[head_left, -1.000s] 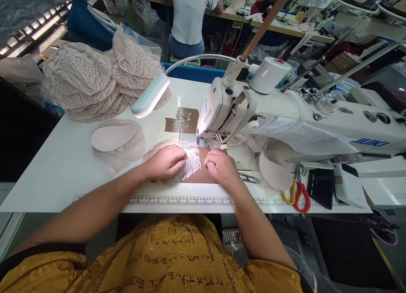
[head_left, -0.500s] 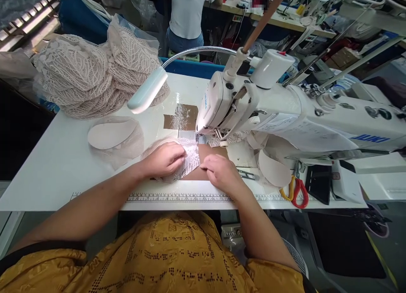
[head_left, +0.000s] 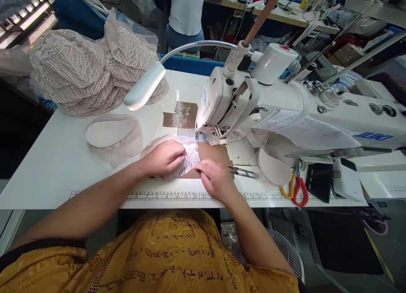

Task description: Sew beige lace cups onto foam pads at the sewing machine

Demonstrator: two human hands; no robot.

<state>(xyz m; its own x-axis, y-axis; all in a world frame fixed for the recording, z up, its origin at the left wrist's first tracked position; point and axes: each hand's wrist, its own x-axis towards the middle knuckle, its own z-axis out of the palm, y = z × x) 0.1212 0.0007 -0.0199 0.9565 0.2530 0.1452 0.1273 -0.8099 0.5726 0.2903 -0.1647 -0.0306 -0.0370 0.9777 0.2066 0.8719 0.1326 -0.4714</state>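
Observation:
A piece of pale lace fabric (head_left: 191, 156) lies beneath the needle area of a white sewing machine (head_left: 218, 98). With curled fingers, my left hand (head_left: 166, 157) presses down on the lace and grips it, left of the needle. My right hand (head_left: 215, 178) pinches the lace's lower right edge between thumb and fingertips. Brown tape (head_left: 214, 154) covers the table under and beside the fabric. Just right of my right hand lies a pair of thread snips (head_left: 243, 172). The part of the lace under my left palm is hidden.
Tall stacks of lace pieces (head_left: 72, 73) stand at the back left. A pale oval cup piece on mesh (head_left: 111, 132) lies at left, another cup piece (head_left: 274, 166) at right. Scissors (head_left: 294, 187) sit near the front edge. A lamp (head_left: 146, 85) hangs over the table; a person (head_left: 186, 13) sits beyond.
My right hand has shifted slightly left and down along the lace edge, uncovering more of the snips. My left hand stays on the lace. The whole view has moved slightly.

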